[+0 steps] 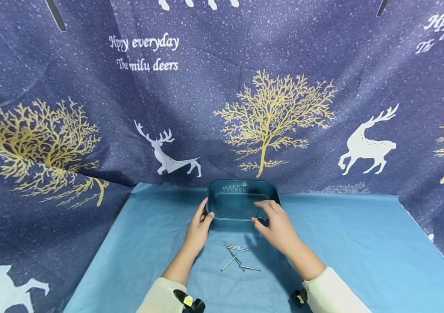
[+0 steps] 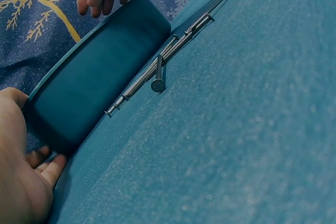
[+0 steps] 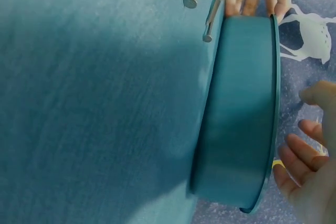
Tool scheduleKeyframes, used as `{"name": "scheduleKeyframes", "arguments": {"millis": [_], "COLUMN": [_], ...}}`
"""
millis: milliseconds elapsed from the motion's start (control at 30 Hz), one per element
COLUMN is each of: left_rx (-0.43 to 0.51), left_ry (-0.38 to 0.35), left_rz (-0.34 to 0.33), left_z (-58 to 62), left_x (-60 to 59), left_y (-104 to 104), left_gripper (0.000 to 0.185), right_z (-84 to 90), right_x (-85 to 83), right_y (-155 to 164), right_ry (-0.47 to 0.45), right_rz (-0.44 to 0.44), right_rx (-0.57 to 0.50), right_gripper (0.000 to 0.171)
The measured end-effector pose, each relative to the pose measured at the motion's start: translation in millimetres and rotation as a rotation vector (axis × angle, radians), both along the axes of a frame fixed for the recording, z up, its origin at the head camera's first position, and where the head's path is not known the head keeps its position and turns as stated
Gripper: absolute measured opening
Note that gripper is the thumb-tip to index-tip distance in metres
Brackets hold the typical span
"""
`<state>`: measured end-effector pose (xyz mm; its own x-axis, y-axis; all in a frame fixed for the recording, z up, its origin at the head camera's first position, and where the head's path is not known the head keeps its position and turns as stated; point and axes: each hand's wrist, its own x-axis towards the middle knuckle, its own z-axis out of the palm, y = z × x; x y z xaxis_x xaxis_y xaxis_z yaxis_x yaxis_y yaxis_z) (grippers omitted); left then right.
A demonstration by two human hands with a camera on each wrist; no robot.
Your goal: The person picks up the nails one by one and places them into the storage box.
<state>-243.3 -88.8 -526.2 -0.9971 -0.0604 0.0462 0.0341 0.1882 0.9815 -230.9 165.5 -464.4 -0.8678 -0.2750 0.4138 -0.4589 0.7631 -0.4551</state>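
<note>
A dark teal rectangular box [image 1: 241, 224] with raised sides and a rim stands near the back of the table. My left hand [image 1: 197, 227] grips its left end, thumb at the front rim and fingers round the side. Over the box's right front part hovers my right hand [image 1: 278, 225], thumb and fingers spread apart; in the right wrist view its fingers [image 3: 299, 156] hold nothing. A thin nail-like piece [image 1: 260, 218] shows by the right thumb. Several silver nails [image 1: 251, 268] with flat heads lie loose in front of the box, some crossing; they also appear in the left wrist view [image 2: 158, 85].
A light blue cloth [image 1: 362, 248] covers the table. Right behind the box hangs a dark blue curtain [image 1: 206, 100] with deer and tree prints. Dark wrist straps with small devices [image 1: 188, 301] sit at both cream sleeves [image 1: 333, 289].
</note>
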Motion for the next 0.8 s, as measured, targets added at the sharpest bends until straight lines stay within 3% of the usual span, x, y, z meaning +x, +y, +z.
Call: {"name": "scheduleKeyframes", "arguments": {"millis": [800], "left_rx": [-0.018], "left_ry": [-0.004], "left_rz": [0.006], "left_z": [-5.2], "left_x": [-2.5], "left_y": [-0.8], "left_gripper": [0.057], "right_z": [-0.7], "right_x": [15.9], "right_y": [-3.9], "right_ry": [0.039], "right_rz": [0.079], "right_rx": [0.041], "right_gripper": [0.034]}}
